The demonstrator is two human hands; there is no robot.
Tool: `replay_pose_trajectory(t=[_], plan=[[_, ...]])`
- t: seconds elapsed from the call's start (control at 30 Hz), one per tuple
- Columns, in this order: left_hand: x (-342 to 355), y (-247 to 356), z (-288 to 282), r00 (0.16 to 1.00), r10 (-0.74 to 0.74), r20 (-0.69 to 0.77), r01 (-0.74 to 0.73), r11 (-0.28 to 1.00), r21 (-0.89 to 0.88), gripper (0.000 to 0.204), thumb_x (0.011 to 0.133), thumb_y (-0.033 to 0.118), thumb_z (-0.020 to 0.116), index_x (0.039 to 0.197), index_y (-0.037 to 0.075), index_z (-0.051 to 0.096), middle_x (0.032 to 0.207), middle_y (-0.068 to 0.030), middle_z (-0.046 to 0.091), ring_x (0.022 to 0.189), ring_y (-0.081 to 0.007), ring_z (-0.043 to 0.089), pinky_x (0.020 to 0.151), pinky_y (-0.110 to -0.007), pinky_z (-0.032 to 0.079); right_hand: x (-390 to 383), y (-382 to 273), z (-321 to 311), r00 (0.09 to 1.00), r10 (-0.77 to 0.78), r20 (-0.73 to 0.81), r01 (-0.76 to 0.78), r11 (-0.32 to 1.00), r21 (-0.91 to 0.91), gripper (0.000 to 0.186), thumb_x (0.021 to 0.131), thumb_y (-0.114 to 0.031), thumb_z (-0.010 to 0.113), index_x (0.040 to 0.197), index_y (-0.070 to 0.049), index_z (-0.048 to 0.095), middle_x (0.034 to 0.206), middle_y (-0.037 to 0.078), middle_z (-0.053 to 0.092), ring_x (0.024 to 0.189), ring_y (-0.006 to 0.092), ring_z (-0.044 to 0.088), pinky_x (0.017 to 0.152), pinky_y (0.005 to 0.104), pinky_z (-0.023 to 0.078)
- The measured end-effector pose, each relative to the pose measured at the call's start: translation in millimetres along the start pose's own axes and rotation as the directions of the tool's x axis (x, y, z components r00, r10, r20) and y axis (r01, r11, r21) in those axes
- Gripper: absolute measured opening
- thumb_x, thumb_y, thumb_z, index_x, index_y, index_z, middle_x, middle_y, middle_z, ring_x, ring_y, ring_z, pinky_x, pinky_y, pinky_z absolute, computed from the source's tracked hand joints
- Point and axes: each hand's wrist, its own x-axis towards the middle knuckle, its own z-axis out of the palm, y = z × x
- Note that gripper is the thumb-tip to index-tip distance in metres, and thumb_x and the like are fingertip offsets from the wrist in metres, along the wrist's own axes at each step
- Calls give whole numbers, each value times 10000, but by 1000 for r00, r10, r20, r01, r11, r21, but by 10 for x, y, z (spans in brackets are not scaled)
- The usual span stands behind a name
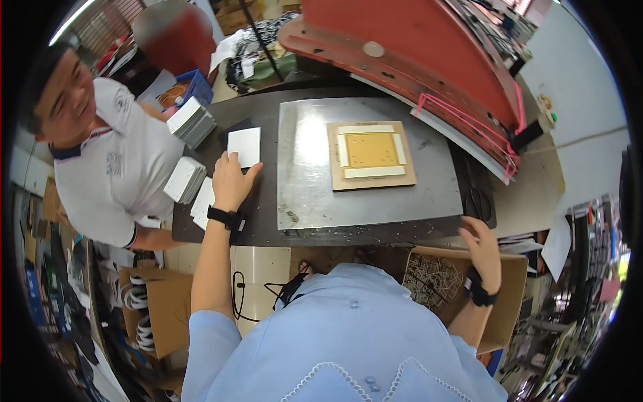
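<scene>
Resting with fingers loosely spread, the left hand (233,182) meets the near edge of a white square card (245,143) on the left part of the dark tabletop (260,226); the thumb lies apart from the fingers, by the card's right near corner. Whether the fingertips pinch the card or only lie on it, I cannot tell. The right hand (483,253) is half open at the table's right near edge, with nothing visible in its grasp.

The card looks light, thin and fairly stiff — probably smooth enough to slide, and easily creased at a corner. It would be best taken by opposite edges, thumb against fingers, with the face left unpressed. Whether it is one sheet or several is unclear from above.

Just to its left stand two stacks of white cards, a far one (192,123) and a near one (185,181), with loose white cards (203,205) beside the latter. To the right, a wooden die board (373,183) with a yellow centre and pale strips lies on a steel plate (301,167) — likely rigid, and heavier than the card.
</scene>
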Motion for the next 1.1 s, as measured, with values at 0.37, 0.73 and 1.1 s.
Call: replay_pose_trajectory(t=[0.37, 0.73, 1.1], plan=[[61, -57, -76, 997, 78, 17, -80, 982, 172, 126, 938, 148, 528, 928, 23, 544, 774, -172, 647, 728, -341, 644, 621, -442, 514, 354, -753, 619, 926, -337, 171, 289, 922, 256, 197, 894, -99, 600, 1048, 16, 641, 963, 138, 680, 842, 258, 653, 752, 317, 502], [-598, 1393, -868, 609, 721, -331, -777, 626, -66, 269, 821, 29, 608, 1079, 20, 684, 1103, -124, 681, 1017, -264, 664, 778, -319, 542, 516, -1143, 850, 809, -148, 568, -452, 460, 764, 311, 991, -254, 524, 1103, 24, 606, 895, 82, 654, 685, 122, 636, 518, 217, 490], [-62, 1723, -236, 890, 447, -95, -426, 734, -529, 348, 850, 36, 622, 1183, -38, 549, 1334, -205, 498, 1217, -403, 477, 990, -418, 440, 1348, -646, 816, 959, 7, 282, -185, 771, 610, 235, 943, -221, 602, 890, 7, 616, 682, 22, 614, 511, 46, 541, 437, 180, 401]])
